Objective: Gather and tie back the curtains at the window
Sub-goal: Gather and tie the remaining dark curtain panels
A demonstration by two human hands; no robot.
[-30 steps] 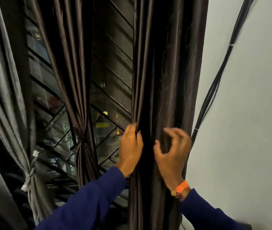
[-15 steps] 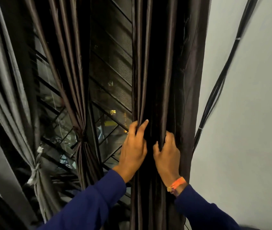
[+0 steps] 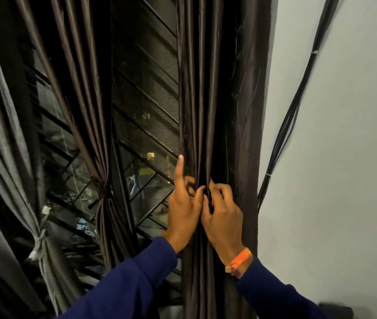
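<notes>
While both hands work it: the dark brown curtain [image 3: 219, 93] hangs bunched in long vertical folds at the right edge of the window, right up against the white wall [image 3: 344, 157].
Left hand [image 3: 184, 208]: gripping the curtain's left folds, thumb and curled fingers pinching fabric, but the index finger sticks straight up along the curtain's edge.
Right hand [image 3: 223, 212]: fingers curled, pinching a fold near the middle of the bunch; its fingertips sit touching the left hand's thumb, so the two hands are basically knuckle to knuckle.
Wristband [image 3: 239, 263]: orange one on the right wrist, just above the navy sleeve [image 3: 275, 298]. The left arm has the same navy sleeve.
Middle curtain [image 3: 84, 93]: same brown fabric, already cinched into a knot [image 3: 101, 189] about halfway down, flaring out again below it.
Grey curtain [image 3: 1, 125]: far left, tied too, with a pale strip of a tie [image 3: 39, 240] low down.
Window [image 3: 146, 107]: dark outside, diagonal grille bars across it, some mesh-looking screen on the upper part, a small yellow light showing through near the left hand's fingertip.
Cables [image 3: 295, 107]: bundle of black ones running down the wall just right of the curtain, clipped with a couple of small ties.
Bottom right corner: something dark sits there, can't tell what.
</notes>
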